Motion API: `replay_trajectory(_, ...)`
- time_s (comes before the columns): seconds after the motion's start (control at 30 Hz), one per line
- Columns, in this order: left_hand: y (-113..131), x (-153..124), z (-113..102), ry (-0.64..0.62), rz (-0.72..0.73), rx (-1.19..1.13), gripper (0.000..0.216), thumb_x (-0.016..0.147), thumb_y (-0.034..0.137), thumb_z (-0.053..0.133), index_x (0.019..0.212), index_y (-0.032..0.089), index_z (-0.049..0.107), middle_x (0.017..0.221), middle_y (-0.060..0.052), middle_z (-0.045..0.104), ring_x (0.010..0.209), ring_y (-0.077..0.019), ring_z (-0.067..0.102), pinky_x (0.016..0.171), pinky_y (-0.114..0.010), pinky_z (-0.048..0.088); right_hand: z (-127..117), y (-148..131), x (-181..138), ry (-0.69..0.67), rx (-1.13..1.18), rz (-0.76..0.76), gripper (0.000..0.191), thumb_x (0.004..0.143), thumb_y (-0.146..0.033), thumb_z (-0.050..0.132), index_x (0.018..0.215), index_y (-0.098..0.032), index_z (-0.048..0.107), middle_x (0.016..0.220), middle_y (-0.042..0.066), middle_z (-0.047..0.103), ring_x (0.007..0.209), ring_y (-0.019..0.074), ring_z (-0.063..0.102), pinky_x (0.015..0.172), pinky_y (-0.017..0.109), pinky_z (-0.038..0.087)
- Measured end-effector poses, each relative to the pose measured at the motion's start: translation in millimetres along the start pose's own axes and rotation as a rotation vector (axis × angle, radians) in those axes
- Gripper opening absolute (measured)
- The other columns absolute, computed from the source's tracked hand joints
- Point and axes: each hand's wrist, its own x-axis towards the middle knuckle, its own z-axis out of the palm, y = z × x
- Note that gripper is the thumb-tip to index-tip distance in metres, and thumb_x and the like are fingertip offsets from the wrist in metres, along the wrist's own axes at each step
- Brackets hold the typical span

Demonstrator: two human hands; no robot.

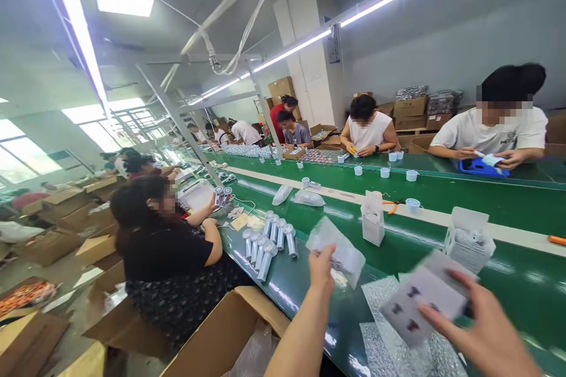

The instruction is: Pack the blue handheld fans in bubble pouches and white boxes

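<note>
My left hand grips a translucent bubble-wrap pouch by its near side; what lies inside is unclear. In my right hand, thumb and fingers hold a small white box printed with dark pictures, slightly blurred. Flat bubble-wrap bags lie on the green work surface below that box. Beyond my hands stand an open white carton and another open carton with something wrapped inside. Several silver, round-headed devices lie grouped left of the pouch.
A large open cardboard box sits below the table edge in front of me. A co-worker sits close on my left, with others across the green line. Blue cups and orange-handled pliers lie further back.
</note>
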Motion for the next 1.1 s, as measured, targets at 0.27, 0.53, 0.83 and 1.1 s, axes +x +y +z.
replay_trajectory(0.27,82,-21,-36,-0.106,0.562,0.040,0.044,0.075,0.048,0.069,0.111,0.023,0.063,0.103,-0.006,0.073,0.104,-0.0245,0.067,0.095,-0.041,0.051,171,-81,1,-0.195,0.060,-0.431,0.070,0.070,-0.031,0.068,0.131,-0.019,0.035,0.125,0.016,0.051,0.120,0.0370,0.053,0.102,0.054,0.047)
replay_trajectory(0.53,66,-25,-83,-0.474,0.368,0.774,0.028,0.059,0.028,0.081,0.083,0.017,0.072,0.079,-0.003,0.075,0.076,-0.0213,0.067,0.077,-0.033,0.054,196,-45,-25,-0.477,0.106,-0.544,0.083,0.063,-0.022,0.079,0.134,-0.020,0.037,0.133,0.018,0.047,0.126,0.0403,0.046,0.108,0.059,0.039)
replay_trajectory(0.83,37,-15,-45,-0.471,0.292,1.121,0.030,0.072,0.025,0.067,0.101,0.017,0.065,0.098,-0.007,0.076,0.088,-0.0224,0.069,0.079,-0.030,0.052,176,-34,-29,-0.470,0.226,-0.473,0.081,0.075,-0.030,0.072,0.142,-0.023,0.028,0.143,0.017,0.039,0.136,0.0372,0.038,0.112,0.059,0.036)
replay_trajectory(1.1,37,-21,-44,-0.677,0.239,1.348,0.053,0.063,0.014,0.070,0.114,0.025,0.063,0.104,-0.003,0.075,0.098,-0.0255,0.068,0.086,-0.031,0.048,144,-54,-8,-0.551,0.494,-0.367,0.067,0.083,-0.031,0.062,0.144,-0.025,0.037,0.150,0.014,0.038,0.139,0.0337,0.036,0.110,0.054,0.038)
